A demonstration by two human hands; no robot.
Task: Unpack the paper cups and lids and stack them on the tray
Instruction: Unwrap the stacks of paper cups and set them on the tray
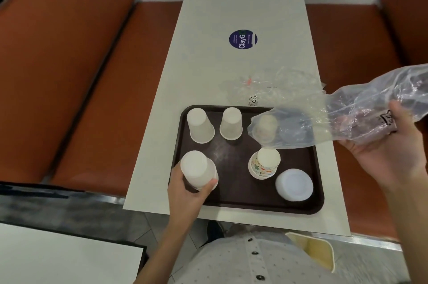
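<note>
A dark brown tray (234, 158) lies on the white table. Two white cups stand upside down at its back: one at the left (199, 125), one beside it (231, 123). My left hand (188, 188) grips a third upside-down white cup (198, 170) at the tray's front left. A patterned cup stack (264, 163) stands upside down at the front middle, with a stack of white lids (294, 184) to its right. My right hand (389, 144) holds a clear plastic bag (324, 119) tilted over the tray's back right; another cup shows dimly through its open end.
An empty crumpled plastic wrapper (266, 89) lies on the table (243, 5) behind the tray. A round blue sticker (242, 39) sits farther back. Orange bench seats (69, 75) flank the table on both sides. A second white table corner (58, 258) is at the lower left.
</note>
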